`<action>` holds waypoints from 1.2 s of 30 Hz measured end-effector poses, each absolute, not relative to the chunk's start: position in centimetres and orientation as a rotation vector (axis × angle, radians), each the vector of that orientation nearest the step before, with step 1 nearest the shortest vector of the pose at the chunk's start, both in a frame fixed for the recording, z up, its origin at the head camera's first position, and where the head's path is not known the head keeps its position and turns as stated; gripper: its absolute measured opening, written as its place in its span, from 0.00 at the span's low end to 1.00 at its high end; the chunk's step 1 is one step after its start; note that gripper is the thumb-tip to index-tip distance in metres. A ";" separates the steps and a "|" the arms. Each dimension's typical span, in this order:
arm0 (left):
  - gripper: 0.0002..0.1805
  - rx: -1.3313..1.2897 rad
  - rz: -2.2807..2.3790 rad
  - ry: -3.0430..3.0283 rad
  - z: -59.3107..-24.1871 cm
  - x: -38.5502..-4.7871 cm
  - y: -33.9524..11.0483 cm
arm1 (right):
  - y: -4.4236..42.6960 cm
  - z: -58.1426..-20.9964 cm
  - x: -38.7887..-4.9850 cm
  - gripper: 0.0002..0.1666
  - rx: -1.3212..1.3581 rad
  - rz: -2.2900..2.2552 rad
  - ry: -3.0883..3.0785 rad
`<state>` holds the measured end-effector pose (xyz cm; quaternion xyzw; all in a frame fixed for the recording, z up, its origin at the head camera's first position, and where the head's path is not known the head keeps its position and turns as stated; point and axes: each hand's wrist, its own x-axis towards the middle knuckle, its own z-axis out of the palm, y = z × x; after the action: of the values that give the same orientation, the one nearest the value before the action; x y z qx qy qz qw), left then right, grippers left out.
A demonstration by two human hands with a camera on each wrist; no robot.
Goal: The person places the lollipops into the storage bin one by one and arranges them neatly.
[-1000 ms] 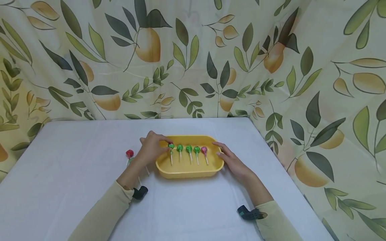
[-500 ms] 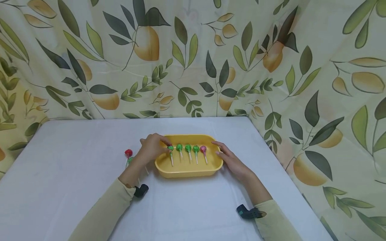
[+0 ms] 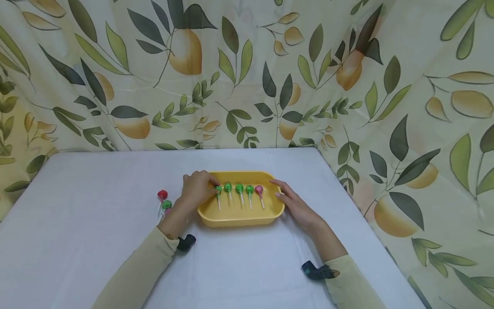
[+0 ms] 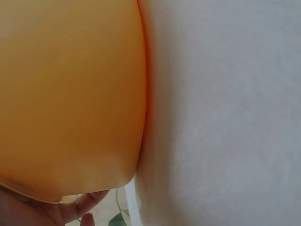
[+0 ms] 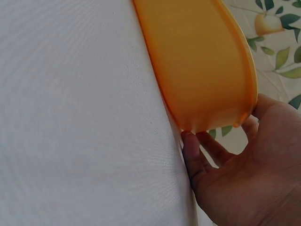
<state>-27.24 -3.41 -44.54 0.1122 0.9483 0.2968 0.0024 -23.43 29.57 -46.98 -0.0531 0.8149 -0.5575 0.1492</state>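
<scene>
In the head view a yellow tray (image 3: 239, 221) holds a row of lollipops: several green-wrapped ones and a pink lollipop (image 3: 259, 189) at the right end. My left hand (image 3: 196, 189) reaches over the tray's left rim and pinches the head of the leftmost green lollipop (image 3: 218, 201), whose stick points toward me. At the opposite end, my right hand (image 3: 302, 210) holds the rim. The right wrist view shows its fingertips (image 5: 189, 143) against the tray's outer wall. In the left wrist view the tray wall (image 4: 70, 94) hides most of the left hand.
Left of the tray, a red lollipop (image 3: 162, 195) and a green lollipop (image 3: 167, 204) lie on the white tablecloth (image 3: 96, 214), with something pink partly covered by the left forearm. A curtain (image 3: 239, 86) printed with fruit and leaves hangs behind the table.
The left wrist and forearm have shifted slightly right, uncovering more of the lollipops on the cloth. The left fingers stay at the leftmost green lollipop; the right hand keeps its place on the tray.
</scene>
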 end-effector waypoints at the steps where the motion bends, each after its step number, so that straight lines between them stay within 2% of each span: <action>1: 0.09 0.347 0.927 2.978 -44.5 -27.2 -3.3 | 29.6 -47.0 -23.4 0.27 -0.155 -1.605 2.341; 36: 0.13 0.301 0.904 3.015 -44.4 -26.9 -3.1 | 29.5 -46.7 -23.0 0.27 -0.225 -1.650 2.327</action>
<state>-26.94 -3.13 -44.40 0.0952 0.9535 0.2858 -0.0101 -23.04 29.48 -46.74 -0.0779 0.8053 -0.5709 0.1397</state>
